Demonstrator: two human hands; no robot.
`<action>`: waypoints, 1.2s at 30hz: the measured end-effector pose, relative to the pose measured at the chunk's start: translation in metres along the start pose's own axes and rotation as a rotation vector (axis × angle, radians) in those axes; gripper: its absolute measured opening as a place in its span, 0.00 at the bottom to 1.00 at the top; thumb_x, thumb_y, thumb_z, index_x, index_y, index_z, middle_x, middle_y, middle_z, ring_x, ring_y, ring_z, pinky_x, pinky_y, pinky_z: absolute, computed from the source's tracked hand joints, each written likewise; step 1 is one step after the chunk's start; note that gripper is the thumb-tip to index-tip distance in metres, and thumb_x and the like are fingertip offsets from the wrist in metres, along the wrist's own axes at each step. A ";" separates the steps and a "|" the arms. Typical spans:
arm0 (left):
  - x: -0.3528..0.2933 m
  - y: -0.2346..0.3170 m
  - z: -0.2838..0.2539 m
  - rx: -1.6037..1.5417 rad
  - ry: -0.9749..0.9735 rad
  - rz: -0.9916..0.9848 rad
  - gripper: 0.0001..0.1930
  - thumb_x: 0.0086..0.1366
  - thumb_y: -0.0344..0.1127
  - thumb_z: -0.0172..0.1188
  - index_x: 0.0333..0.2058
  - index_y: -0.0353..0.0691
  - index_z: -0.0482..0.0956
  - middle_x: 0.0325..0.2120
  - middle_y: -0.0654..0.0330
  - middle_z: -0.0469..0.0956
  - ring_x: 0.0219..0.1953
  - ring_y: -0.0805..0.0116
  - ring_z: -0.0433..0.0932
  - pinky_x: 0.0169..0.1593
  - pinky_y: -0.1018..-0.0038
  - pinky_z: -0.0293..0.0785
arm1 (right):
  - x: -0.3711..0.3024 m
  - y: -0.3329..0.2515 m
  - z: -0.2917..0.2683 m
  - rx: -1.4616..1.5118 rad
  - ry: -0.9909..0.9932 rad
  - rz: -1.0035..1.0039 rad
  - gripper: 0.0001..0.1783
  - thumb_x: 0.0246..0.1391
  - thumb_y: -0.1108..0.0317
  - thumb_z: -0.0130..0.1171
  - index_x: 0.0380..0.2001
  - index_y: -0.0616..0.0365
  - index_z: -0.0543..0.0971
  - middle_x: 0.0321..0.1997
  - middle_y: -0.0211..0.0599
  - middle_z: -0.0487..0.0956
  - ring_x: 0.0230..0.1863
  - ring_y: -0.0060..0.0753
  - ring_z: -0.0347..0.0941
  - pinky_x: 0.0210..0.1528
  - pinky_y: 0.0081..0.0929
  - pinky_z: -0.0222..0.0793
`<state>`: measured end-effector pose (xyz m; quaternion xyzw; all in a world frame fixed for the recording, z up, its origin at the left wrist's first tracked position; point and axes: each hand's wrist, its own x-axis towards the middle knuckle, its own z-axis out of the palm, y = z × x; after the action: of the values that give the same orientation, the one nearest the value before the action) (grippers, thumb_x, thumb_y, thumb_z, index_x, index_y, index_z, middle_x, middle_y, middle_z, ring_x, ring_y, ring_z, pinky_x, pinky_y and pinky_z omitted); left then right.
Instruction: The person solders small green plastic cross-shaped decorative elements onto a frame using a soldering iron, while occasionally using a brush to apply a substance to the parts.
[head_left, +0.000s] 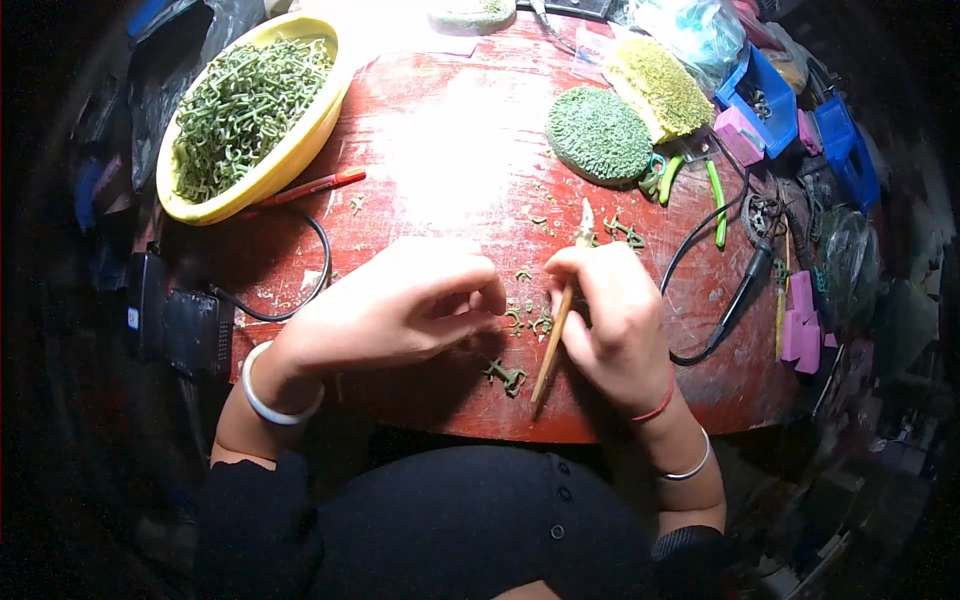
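Observation:
My right hand (615, 310) is closed around a slim, wooden-handled tool (553, 350). Its pale, pointed end rises past my fingers, and the handle's tapered end points down toward the table's near edge. To its left, my left hand (400, 305) hovers with thumb and fingers curled together; whatever may be between the fingertips is too small or hidden to make out. Below the fingers lies a small branched green piece (507, 377). Tiny curved green bits (540, 322) are scattered between my hands, and another branched green piece (627, 235) rests beyond my right hand.
On the red table (440, 400), a yellow basin (320, 130) full of green pieces stands far left, with a red pen (335, 183) beside it. At far right are a round green pad (600, 135), a yellow sponge (660, 88), green-handled pliers (716, 205), blue bins (765, 105) and a corded pen-like tool (742, 290).

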<state>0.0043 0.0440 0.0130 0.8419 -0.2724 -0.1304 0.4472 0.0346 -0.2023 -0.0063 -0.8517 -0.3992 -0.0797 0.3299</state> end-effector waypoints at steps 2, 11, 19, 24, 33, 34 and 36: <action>0.002 0.007 0.006 -0.150 0.072 -0.143 0.09 0.64 0.30 0.67 0.41 0.35 0.80 0.33 0.57 0.81 0.36 0.67 0.81 0.41 0.71 0.77 | 0.002 0.001 -0.001 0.097 0.087 0.065 0.15 0.42 0.82 0.62 0.38 0.62 0.77 0.33 0.43 0.76 0.37 0.48 0.73 0.41 0.40 0.70; 0.005 -0.002 0.014 -1.169 0.019 -0.305 0.17 0.66 0.29 0.66 0.53 0.36 0.79 0.41 0.57 0.84 0.44 0.71 0.83 0.48 0.74 0.81 | 0.010 -0.024 -0.002 0.403 0.180 0.021 0.15 0.48 0.84 0.67 0.41 0.62 0.79 0.33 0.39 0.80 0.33 0.31 0.79 0.35 0.26 0.75; 0.006 0.004 0.010 -1.126 0.231 -0.476 0.13 0.63 0.25 0.68 0.46 0.33 0.83 0.39 0.54 0.85 0.39 0.67 0.84 0.47 0.71 0.82 | -0.006 -0.021 -0.016 0.540 0.273 0.209 0.27 0.73 0.50 0.46 0.57 0.63 0.77 0.40 0.41 0.83 0.36 0.28 0.78 0.39 0.24 0.74; 0.007 0.002 0.015 -1.146 0.284 -0.435 0.15 0.63 0.25 0.68 0.48 0.32 0.81 0.38 0.53 0.85 0.40 0.67 0.85 0.47 0.73 0.82 | -0.002 -0.019 -0.021 0.381 0.196 0.000 0.13 0.62 0.71 0.60 0.47 0.63 0.84 0.34 0.39 0.77 0.34 0.32 0.74 0.38 0.26 0.71; 0.006 -0.003 0.018 -1.089 0.306 -0.289 0.15 0.64 0.24 0.67 0.49 0.32 0.79 0.39 0.53 0.85 0.43 0.68 0.84 0.49 0.73 0.81 | 0.000 -0.019 -0.020 0.375 0.116 0.003 0.12 0.57 0.78 0.61 0.45 0.64 0.83 0.34 0.41 0.79 0.32 0.33 0.75 0.36 0.28 0.72; 0.006 -0.002 0.018 -1.063 0.311 -0.285 0.15 0.64 0.23 0.67 0.49 0.32 0.79 0.39 0.53 0.85 0.43 0.68 0.84 0.50 0.73 0.80 | 0.000 -0.019 -0.019 0.358 0.110 0.014 0.12 0.56 0.79 0.61 0.45 0.64 0.83 0.34 0.41 0.79 0.32 0.33 0.75 0.36 0.27 0.72; 0.006 -0.002 0.018 -1.040 0.319 -0.285 0.15 0.63 0.23 0.67 0.49 0.32 0.80 0.39 0.53 0.85 0.43 0.68 0.84 0.50 0.73 0.80 | -0.001 -0.019 -0.018 0.345 0.133 0.012 0.13 0.56 0.79 0.62 0.45 0.64 0.83 0.33 0.41 0.78 0.32 0.33 0.75 0.36 0.27 0.72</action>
<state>0.0016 0.0286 0.0010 0.5483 0.0152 -0.1777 0.8170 0.0225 -0.2053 0.0172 -0.7779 -0.3792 -0.0642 0.4970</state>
